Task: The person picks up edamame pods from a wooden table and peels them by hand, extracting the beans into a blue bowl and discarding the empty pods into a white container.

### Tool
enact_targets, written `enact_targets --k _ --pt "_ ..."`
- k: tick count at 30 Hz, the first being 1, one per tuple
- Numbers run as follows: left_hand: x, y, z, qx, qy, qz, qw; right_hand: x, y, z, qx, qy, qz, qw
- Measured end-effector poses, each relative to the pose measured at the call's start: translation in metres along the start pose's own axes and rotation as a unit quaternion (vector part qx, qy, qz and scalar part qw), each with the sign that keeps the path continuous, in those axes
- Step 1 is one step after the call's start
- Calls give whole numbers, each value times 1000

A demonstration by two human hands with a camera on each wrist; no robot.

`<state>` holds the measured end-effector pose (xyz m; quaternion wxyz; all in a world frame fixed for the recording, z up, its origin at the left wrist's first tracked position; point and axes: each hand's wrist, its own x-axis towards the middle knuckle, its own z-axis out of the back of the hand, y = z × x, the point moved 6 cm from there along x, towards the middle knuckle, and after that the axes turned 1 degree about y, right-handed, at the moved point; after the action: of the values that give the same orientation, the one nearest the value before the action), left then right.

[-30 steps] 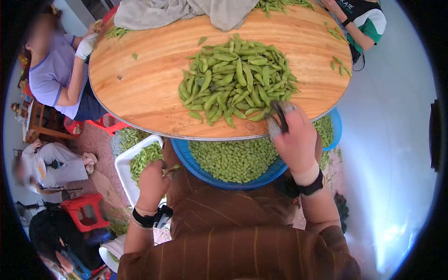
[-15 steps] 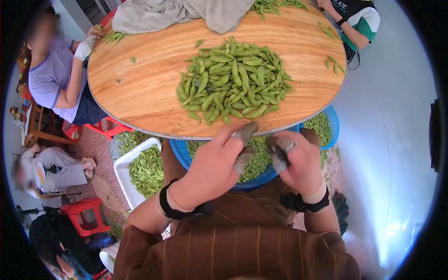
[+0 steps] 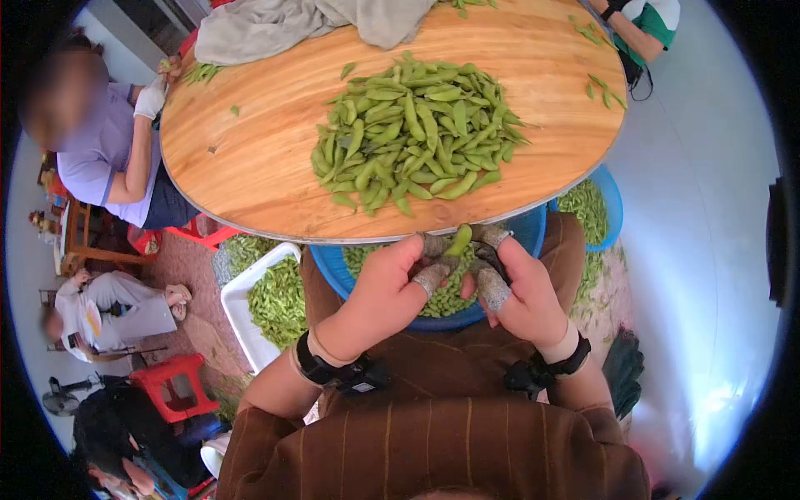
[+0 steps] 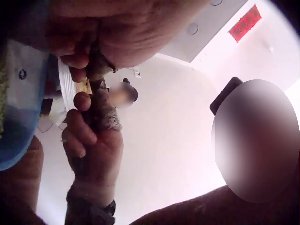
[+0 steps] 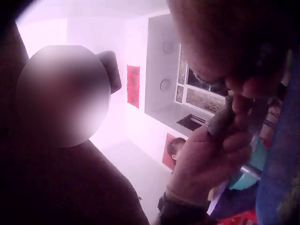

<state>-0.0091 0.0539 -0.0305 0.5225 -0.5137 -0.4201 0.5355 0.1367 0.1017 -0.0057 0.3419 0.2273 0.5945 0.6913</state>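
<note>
Both hands meet over a blue basin (image 3: 327, 271) of shelled green beans (image 3: 450, 305), just below the near edge of the wooden table (image 3: 242, 179). My left hand (image 3: 371, 287) pinches a green edamame pod (image 3: 459, 240) between thumb and forefinger, its tip pointing up. Facing it, my right hand (image 3: 536, 300) has curled fingers around a small black tool (image 3: 490, 257), partly hidden, close beside the pod. Grey wraps cover the thumb and forefinger of each hand. Beyond the edge lies a heap of edamame pods (image 3: 417, 133).
A white tray (image 3: 237, 310) of green pieces stands on the floor at left, a blue tub (image 3: 613, 208) at right. Grey cloth (image 3: 271, 32) covers part of the far table edge. A person in lilac (image 3: 96, 179) sits at left. Behind stands a red stool (image 3: 173, 385).
My left hand has moved from over the white tray to the basin and now pinches a pod. The right hand has come back from the heap to meet it.
</note>
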Motion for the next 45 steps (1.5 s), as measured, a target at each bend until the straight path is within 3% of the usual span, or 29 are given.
enact_targets --k 2,7,9,10,12,13,15,16,17,18,21,22,24,25,27,33,37,39,42,45 --pt "1 2 -2 37 0 -14 999 -3 -8 -1 73 37 -60 995" --pt "2 4 -3 50 -14 -18 999 -4 -17 -4 164 73 -58 982" --pt "3 -6 -3 124 -44 -106 986 -2 -18 -6 166 79 -53 982" --pt "3 -8 -1 125 -44 -107 985 0 -23 -8 191 81 -67 976" --pt "-2 -22 -4 354 -42 -195 914 1 -23 -9 217 84 -82 969" --pt "-4 -25 -2 355 -42 -194 914 1 -20 -12 279 101 -120 947" --pt "-3 -13 -1 82 31 -48 995 -4 -14 -13 343 118 -159 918" --pt "-5 -14 3 81 32 -45 995 -10 -10 -19 420 156 -188 874" --pt "-9 -4 -2 -143 113 60 981 -16 -7 -25 493 192 -216 821" --pt "-17 1 -12 -357 186 160 902 -21 -6 -31 546 227 -232 772" --pt "-22 4 -21 -415 221 163 867 -27 -4 -37 557 240 -240 758" --pt "-20 6 -22 -415 222 164 867 -24 -4 -35 558 239 -241 757" --pt "-9 16 -9 -279 109 137 944 -13 -12 -21 472 170 -217 837" --pt "-8 19 -12 -280 109 136 944 -12 -14 -23 471 170 -217 838" --pt "-7 18 -3 -89 18 52 995 -8 -26 -24 365 113 -228 895" --pt "-11 18 2 -145 8 80 986 -3 -33 -26 281 85 -150 944" --pt "-13 27 0 -113 40 118 986 -2 -34 -22 198 85 -106 971" --pt "-9 18 -3 -115 9 28 993 -3 -30 -23 185 88 -104 973" --pt "-7 20 -6 -67 2 -23 997 -5 -28 -24 158 97 -97 978" --pt "-9 19 -4 -53 1 22 998 -6 -26 -24 144 105 -94 979"
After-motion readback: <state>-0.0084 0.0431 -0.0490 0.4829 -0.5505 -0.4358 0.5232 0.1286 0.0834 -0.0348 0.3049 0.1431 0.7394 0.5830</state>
